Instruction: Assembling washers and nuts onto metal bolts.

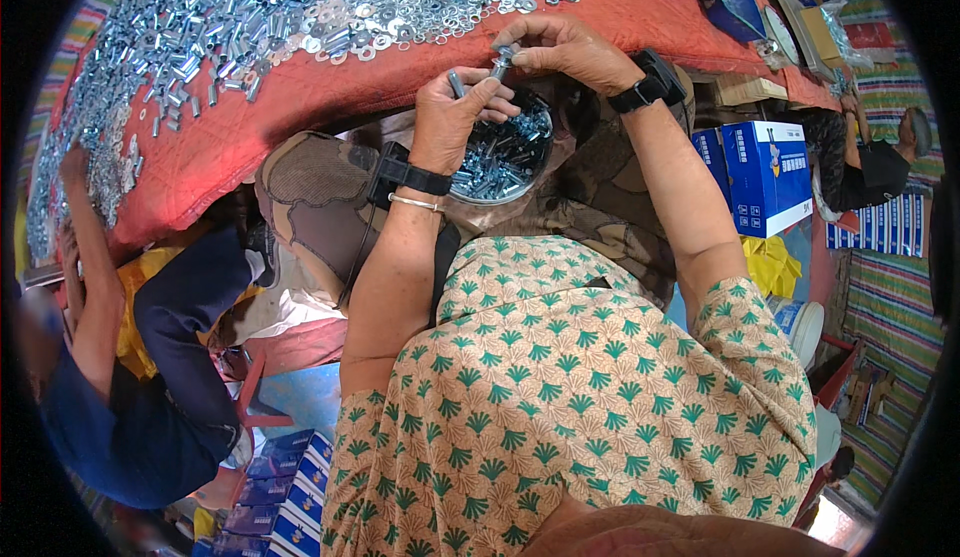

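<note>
My left hand [462, 117] is closed around a shiny metal bolt [499, 65] held above the bowl, and a second small metal cylinder [456, 84] pokes out between its fingers. At the bolt's upper end, my right hand [570, 54] pinches with thumb and forefinger; the small part there is mostly hidden by the fingertips. Below both hands, between my knees, stands a round bowl [487, 199] filled with bluish metal bolts [500, 157]. Beyond my hands, loose metal sleeves [190, 57] and flat washers [385, 32] are heaped on a red-covered table [300, 82].
Blue-and-white cartons [770, 177] stand to my right, more boxes [285, 497] at lower left. At the far left a person [130, 397] in dark clothes reaches to the heap; another person [870, 172] sits at far right. A dark blue tray [735, 2] lies at the table's right.
</note>
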